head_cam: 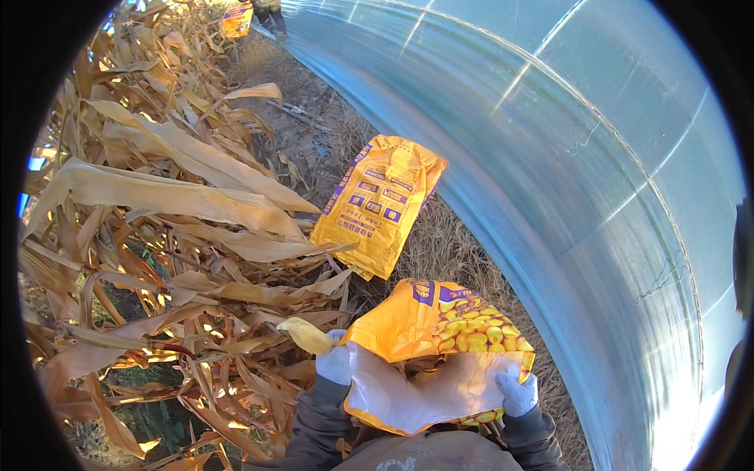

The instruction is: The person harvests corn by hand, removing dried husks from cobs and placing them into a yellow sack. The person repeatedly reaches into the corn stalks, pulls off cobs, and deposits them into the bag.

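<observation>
An orange-yellow printed sack (389, 329) with a white lining gapes in front of my body, and dry husk-like pieces (418, 368) show in its shadowed inside. My left hand (334, 365), in a white knit glove, grips the left side of the sack's mouth. A pale husk-covered ear of corn (306, 335) sticks out leftward against that glove; whether the fingers hold it too, I cannot tell. On the opposite side my gloved right hand (518, 393) pinches the rim, thumb toward the inside.
Dry corn stalks and leaves (177, 194) crowd the left. A second yellow sack (380, 206) lies ahead on dry grass (453, 247). The curved plastic film wall (530, 147) of a greenhouse runs along the right. Far ahead stand a person's legs (271, 20) beside another yellow sack (237, 20).
</observation>
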A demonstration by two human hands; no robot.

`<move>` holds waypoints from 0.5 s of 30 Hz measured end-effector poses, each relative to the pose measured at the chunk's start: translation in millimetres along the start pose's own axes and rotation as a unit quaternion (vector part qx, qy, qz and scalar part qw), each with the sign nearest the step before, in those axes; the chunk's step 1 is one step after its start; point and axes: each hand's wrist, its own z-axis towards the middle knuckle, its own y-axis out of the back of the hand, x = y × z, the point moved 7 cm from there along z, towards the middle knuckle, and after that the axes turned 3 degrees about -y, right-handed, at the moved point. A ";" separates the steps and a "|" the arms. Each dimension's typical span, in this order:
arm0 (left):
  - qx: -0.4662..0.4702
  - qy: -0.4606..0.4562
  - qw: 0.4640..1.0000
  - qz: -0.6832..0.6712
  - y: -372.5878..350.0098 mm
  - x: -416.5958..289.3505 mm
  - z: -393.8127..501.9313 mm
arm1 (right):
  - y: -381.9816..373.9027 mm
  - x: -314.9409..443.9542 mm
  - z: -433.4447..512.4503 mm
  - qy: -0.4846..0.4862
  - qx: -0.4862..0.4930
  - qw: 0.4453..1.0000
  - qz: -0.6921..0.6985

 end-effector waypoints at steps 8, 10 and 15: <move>-0.024 -0.184 0.937 0.295 -60.0 -63.2 105.6 | -41.3 73.3 150.3 -0.053 0.083 0.995 0.009; -0.007 -0.233 0.791 0.565 -79.2 -68.7 134.4 | -45.1 85.8 194.7 -0.059 0.096 0.993 -0.039; -0.120 -0.187 0.816 0.534 -99.9 -74.6 204.2 | -61.7 161.8 288.3 -0.102 0.185 0.976 -0.057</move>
